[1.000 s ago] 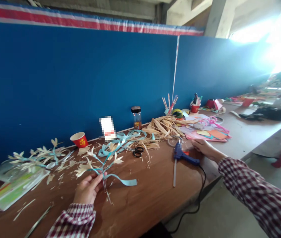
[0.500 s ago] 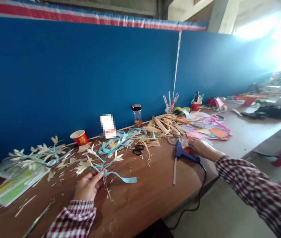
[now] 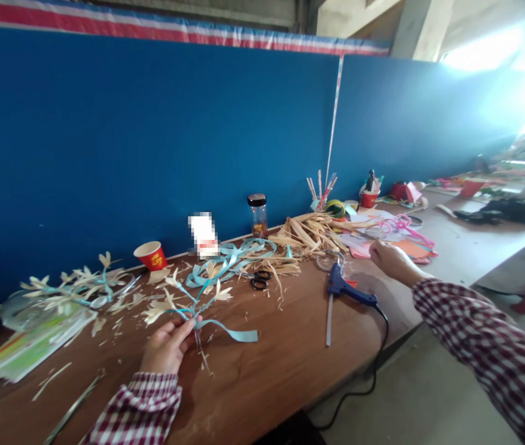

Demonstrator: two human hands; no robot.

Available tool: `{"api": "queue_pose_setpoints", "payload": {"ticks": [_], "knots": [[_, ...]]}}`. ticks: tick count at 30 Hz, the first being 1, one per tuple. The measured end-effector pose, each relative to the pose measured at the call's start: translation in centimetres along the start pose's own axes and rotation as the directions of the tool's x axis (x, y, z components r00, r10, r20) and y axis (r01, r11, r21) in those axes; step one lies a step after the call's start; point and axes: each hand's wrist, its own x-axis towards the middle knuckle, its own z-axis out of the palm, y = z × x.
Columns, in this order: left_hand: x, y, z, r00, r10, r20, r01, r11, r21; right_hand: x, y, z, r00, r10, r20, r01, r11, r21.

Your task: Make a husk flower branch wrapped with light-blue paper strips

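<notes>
Between the thumb and fingers of my left hand (image 3: pixel 166 346) is a small flower branch (image 3: pixel 196 304) with pale, husk-like petals. Light blue ribbon wraps its stems, and a loose ribbon end (image 3: pixel 241 335) trails to the right. My right hand (image 3: pixel 392 261) is above the table, to the right of a blue hot glue gun (image 3: pixel 346 285) and apart from it. Its fingers are curled together; whatever may be in them is hidden. The glue gun lies on the table with a glue stick (image 3: pixel 329 318) sticking out.
Black scissors (image 3: pixel 260 282), a coil of blue ribbon (image 3: pixel 229 258) and dry husks (image 3: pixel 306 232) lie behind the branch. More husk flowers (image 3: pixel 65 287) lie left, near a red paper cup (image 3: pixel 151 255). A lidded jar (image 3: pixel 258 216) stands by the blue partition (image 3: pixel 151 136). The black cord (image 3: pixel 373 377) hangs over the edge.
My right hand has moved right and slightly up, away from beside the glue gun. My left hand keeps its hold on the flower branch. The view has shifted slightly.
</notes>
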Motion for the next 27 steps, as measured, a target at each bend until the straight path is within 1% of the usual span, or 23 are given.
{"api": "queue_pose_setpoints", "payload": {"ticks": [4,6,8,12,15,17,21,25,27], "knots": [[0.0,0.0,0.1,1.000,-0.003,0.003,0.003,1.000,-0.003,-1.0,-1.1,0.2,0.989,-0.111,0.102,0.102,0.991,0.089],[0.0,0.1,0.1,1.000,0.003,-0.001,-0.003,1.000,-0.007,-1.5,-2.0,0.5,0.983,-0.135,0.128,0.120,0.986,0.118],[0.0,0.1,0.2,1.000,0.004,-0.003,-0.004,1.000,-0.014,-1.7,-2.7,0.9,0.981,-0.130,0.141,0.112,0.985,0.131],[-0.1,0.2,0.2,1.000,-0.001,-0.003,0.000,1.000,-0.022,-1.4,-3.1,1.7,0.987,-0.081,0.135,0.063,0.989,0.136],[-0.2,0.2,0.2,1.000,0.000,-0.004,0.000,1.000,-0.006,-0.9,-3.0,2.4,0.995,-0.020,0.099,0.007,0.991,0.132],[-0.2,0.3,0.3,1.000,-0.005,-0.007,0.005,1.000,0.000,-0.7,-2.8,2.7,0.997,0.042,0.066,-0.050,0.990,0.131],[-0.3,0.3,0.3,1.000,-0.021,-0.020,0.021,1.000,-0.005,-0.6,-2.0,2.4,0.988,0.151,0.022,-0.153,0.976,0.158],[-0.3,0.3,0.4,0.999,-0.032,-0.021,0.032,0.999,-0.005,-0.7,-0.9,1.7,0.981,0.192,0.037,-0.196,0.956,0.220],[-0.3,0.3,0.4,0.999,-0.038,-0.027,0.038,0.999,-0.004,-0.6,-0.7,1.4,0.980,0.191,0.061,-0.200,0.948,0.247]]}}
